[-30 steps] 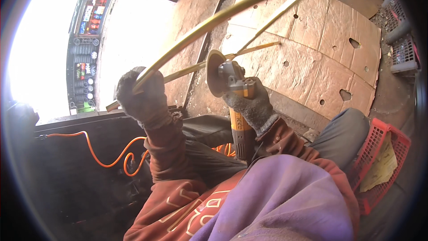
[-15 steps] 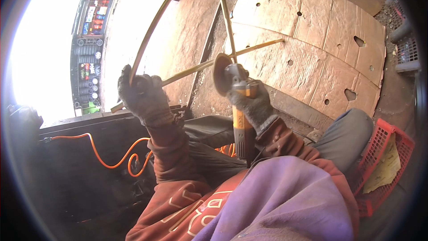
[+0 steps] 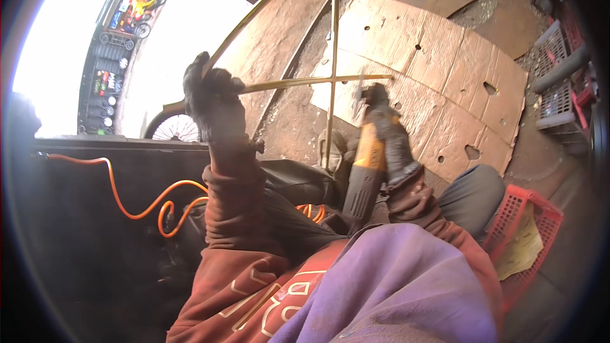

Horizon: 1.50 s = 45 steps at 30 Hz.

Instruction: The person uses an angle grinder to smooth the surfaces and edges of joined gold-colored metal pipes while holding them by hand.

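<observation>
In my gloved left hand (image 3: 215, 103), the fingers are wrapped round a brass-coloured metal frame (image 3: 289, 83) where a curved bar meets a straight one. A long upright bar crosses the straight bar ahead of me. My gloved right hand (image 3: 395, 143) grips a yellow and black angle grinder (image 3: 365, 174) by its body. The grinder's disc (image 3: 360, 92), seen nearly edge-on and blurred, is at the straight bar, right of the crossing. Whether it touches the bar I cannot tell.
Flattened cardboard (image 3: 438, 57) covers the ground ahead. A red plastic crate (image 3: 540, 216) stands at my right, with grey crates (image 3: 554, 105) farther off. An orange hose (image 3: 130, 209) loops over a dark surface at left. Beyond it show a spoked wheel (image 3: 175, 128) and a yellow motorbike (image 3: 143, 7).
The grinder has moved right, from left of the bars' crossing to right of it, and its disc has turned edge-on. The frame has swung, and its straight bar lies more level.
</observation>
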Tool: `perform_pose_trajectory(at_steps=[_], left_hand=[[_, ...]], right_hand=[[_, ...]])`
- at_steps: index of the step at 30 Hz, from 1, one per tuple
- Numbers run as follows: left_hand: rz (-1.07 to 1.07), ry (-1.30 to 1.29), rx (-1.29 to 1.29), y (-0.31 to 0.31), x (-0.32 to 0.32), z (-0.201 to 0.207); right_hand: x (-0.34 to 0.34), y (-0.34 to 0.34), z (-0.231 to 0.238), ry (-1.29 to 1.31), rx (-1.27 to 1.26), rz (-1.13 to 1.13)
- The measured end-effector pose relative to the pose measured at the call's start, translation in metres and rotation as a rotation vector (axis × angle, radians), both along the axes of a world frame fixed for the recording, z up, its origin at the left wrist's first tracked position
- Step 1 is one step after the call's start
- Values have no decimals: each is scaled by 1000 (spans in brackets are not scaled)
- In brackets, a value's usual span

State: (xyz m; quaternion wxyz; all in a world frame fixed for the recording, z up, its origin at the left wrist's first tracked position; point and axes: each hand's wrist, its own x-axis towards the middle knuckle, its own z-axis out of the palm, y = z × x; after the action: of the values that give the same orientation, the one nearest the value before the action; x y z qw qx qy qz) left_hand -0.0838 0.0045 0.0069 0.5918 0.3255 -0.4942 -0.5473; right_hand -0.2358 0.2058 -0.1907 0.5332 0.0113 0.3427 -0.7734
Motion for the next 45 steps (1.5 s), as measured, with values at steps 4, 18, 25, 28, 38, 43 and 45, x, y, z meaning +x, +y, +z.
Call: perform_pose_trajectory(at_steps=[4, 18, 25, 28, 38, 43, 45], left_hand=[[76, -44, 6, -19, -4, 1], [-281, 38, 58, -92, -15, 8], [-297, 120, 56, -83, -17, 10], [-293, 116, 55, -79, -13, 8], [109, 99, 117, -56, -46, 24], [69, 19, -241, -72, -30, 36], [153, 77, -51, -29, -46, 56]], right_hand=[[-61, 37, 15, 92, 122, 60], [-160, 88, -25, -5, -76, -206], [-166, 86, -23, 22, 66, -281], [-162, 81, -26, 104, 90, -382], [-167, 80, -41, 51, 42, -334], [-162, 72, -42, 23, 40, -366], [-174, 93, -44, -23, 69, -359]])
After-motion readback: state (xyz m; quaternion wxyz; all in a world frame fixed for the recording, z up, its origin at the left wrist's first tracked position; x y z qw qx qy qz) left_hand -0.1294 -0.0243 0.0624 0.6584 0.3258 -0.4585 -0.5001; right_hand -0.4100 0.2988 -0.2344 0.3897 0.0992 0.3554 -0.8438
